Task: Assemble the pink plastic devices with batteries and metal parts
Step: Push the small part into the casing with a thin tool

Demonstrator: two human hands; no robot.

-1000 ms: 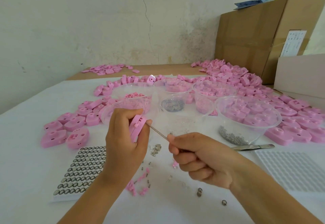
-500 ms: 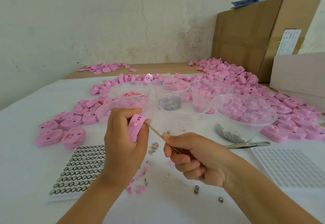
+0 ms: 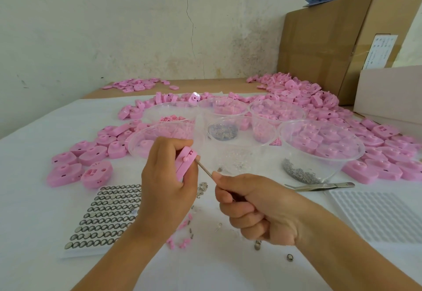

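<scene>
Pink plastic device (image 3: 185, 161): saw it held edge-on above desk (image 3: 34, 199) centre, gripped in L hand (image 3: 166, 183) w/ fingers & thumb curled round it. Noted R hand (image 3: 258, 208) at 4 o'clock of device, closed round thin metal tool (image 3: 205, 170), thumb & forefinger pinching shaft, tip right at device's edge.

Found sheet of button batteries (image 3: 107, 215) flat on desk at 8 o'clock of L hand, near corner hidden under wrist. Saw loose metal parts (image 3: 202, 188) at 6 o'clock of device, between both hands. Pink scraps (image 3: 180, 240) lower still, also toward 6. Spotted two small round metal bits (image 3: 258, 245) on desk by R wrist.

Noted tweezers (image 3: 319, 186) flat at 3 o'clock of R hand, just beside big clear bowl (image 3: 356, 157) at 2 o'clock, w/ grey metal pieces (image 3: 299, 173) in its bottom. Saw white gridded tray (image 3: 376, 217) at 4 o'clock. Found more clear bowls at 12, incl. small cup (image 3: 222, 130) holding metal bits. Saw pink shells (image 3: 296, 99) spread from 9 round to 3 o'clock. Noted cardboard box (image 3: 331, 44) at 1 o'clock, at desk's far side.
</scene>
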